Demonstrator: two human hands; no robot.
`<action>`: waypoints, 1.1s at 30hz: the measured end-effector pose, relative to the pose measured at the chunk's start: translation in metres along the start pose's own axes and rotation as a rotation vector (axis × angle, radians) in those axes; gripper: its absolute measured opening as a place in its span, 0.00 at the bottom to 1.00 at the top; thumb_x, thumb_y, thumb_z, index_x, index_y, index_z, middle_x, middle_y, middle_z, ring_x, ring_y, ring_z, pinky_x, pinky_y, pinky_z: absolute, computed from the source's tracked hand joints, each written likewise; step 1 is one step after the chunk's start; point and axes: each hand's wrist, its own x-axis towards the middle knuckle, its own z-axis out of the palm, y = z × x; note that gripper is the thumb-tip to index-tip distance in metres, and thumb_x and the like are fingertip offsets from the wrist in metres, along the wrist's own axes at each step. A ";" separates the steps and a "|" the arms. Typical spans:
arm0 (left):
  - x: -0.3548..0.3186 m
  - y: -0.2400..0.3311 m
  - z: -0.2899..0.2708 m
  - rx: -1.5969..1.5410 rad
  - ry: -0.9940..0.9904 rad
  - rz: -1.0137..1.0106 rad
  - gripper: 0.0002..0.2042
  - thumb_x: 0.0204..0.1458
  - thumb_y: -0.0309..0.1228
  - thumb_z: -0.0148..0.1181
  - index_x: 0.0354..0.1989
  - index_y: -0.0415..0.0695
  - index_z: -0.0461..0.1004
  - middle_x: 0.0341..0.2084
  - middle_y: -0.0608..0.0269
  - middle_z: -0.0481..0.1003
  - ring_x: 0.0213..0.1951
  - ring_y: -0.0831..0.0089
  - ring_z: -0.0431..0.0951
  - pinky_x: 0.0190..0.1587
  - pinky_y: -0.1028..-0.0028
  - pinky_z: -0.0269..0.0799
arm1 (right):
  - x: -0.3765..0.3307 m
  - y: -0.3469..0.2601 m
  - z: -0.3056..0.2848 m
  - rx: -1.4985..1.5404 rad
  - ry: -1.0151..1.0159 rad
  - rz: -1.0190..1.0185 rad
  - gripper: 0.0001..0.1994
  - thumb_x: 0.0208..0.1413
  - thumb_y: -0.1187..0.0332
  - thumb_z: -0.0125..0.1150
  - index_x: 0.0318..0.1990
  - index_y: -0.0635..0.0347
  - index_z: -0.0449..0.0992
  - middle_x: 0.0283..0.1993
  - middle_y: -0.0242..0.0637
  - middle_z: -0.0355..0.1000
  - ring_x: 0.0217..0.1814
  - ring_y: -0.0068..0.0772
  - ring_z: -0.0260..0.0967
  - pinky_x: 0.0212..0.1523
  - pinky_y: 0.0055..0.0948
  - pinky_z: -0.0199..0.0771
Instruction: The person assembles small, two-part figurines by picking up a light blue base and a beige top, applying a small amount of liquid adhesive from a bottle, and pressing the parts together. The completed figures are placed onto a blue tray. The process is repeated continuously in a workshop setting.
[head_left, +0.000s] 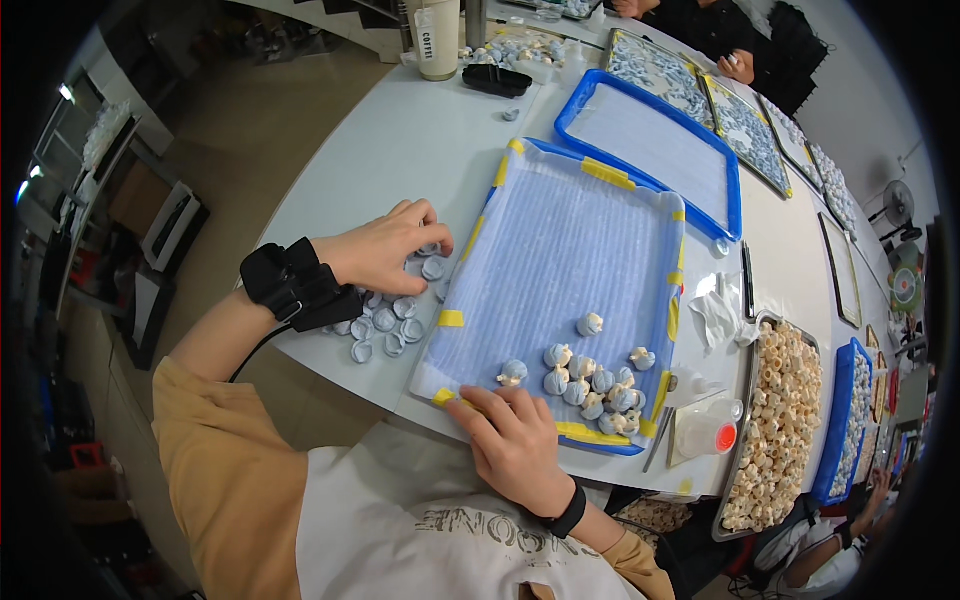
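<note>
**Take One Small Cup Softly**

Your left hand (385, 248) is over the small blue-gray cups (411, 330), which lie on the table (360, 150) just left of the lined tray (560, 230); its fingers are bent, but I can't tell if they pinch a cup; take just one by its rim and press softly, as it may squash; your right hand's (520, 445) fingers bend at the tray's near edge, and I can't tell if they grip; rest them lightly, so the blue-and-cream balls (575, 393) don't roll.
</note>
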 end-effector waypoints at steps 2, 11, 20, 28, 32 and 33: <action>0.002 0.004 -0.001 -0.003 0.004 0.013 0.23 0.34 0.34 0.61 0.43 0.44 0.66 0.41 0.54 0.60 0.48 0.56 0.59 0.50 0.66 0.60 | 0.000 0.000 0.000 -0.013 0.012 -0.001 0.23 0.34 0.76 0.54 0.44 0.55 0.71 0.44 0.30 0.68 0.38 0.32 0.62 0.34 0.27 0.59; 0.006 0.008 0.008 0.019 0.049 0.027 0.26 0.33 0.40 0.66 0.42 0.43 0.67 0.41 0.53 0.60 0.48 0.56 0.59 0.49 0.66 0.61 | 0.000 0.000 0.001 -0.010 0.019 0.003 0.22 0.34 0.76 0.54 0.44 0.54 0.72 0.44 0.30 0.68 0.38 0.31 0.63 0.34 0.27 0.59; 0.012 0.005 0.017 -0.049 0.105 0.004 0.19 0.36 0.34 0.64 0.39 0.45 0.69 0.40 0.54 0.60 0.48 0.56 0.59 0.50 0.66 0.60 | -0.001 0.000 0.001 -0.012 0.023 0.004 0.22 0.34 0.76 0.54 0.44 0.54 0.72 0.45 0.30 0.68 0.38 0.31 0.63 0.34 0.26 0.59; 0.015 0.002 0.019 -0.056 0.113 -0.007 0.16 0.37 0.30 0.64 0.37 0.45 0.70 0.39 0.56 0.61 0.47 0.57 0.60 0.50 0.66 0.60 | 0.000 0.000 0.001 -0.012 0.020 0.005 0.23 0.34 0.76 0.54 0.44 0.54 0.72 0.45 0.30 0.68 0.38 0.31 0.63 0.35 0.27 0.59; 0.017 0.002 0.018 -0.076 0.118 -0.008 0.14 0.37 0.28 0.63 0.36 0.44 0.71 0.38 0.58 0.62 0.45 0.60 0.62 0.48 0.68 0.61 | 0.000 -0.001 0.000 -0.021 0.016 0.005 0.23 0.33 0.76 0.54 0.44 0.54 0.72 0.44 0.30 0.68 0.38 0.31 0.63 0.34 0.27 0.59; 0.017 0.001 0.018 -0.082 0.116 -0.013 0.14 0.37 0.28 0.63 0.35 0.44 0.71 0.37 0.58 0.62 0.44 0.61 0.63 0.48 0.69 0.61 | 0.000 0.000 0.000 -0.021 0.016 0.003 0.23 0.33 0.76 0.54 0.44 0.54 0.72 0.44 0.30 0.68 0.38 0.31 0.63 0.34 0.27 0.59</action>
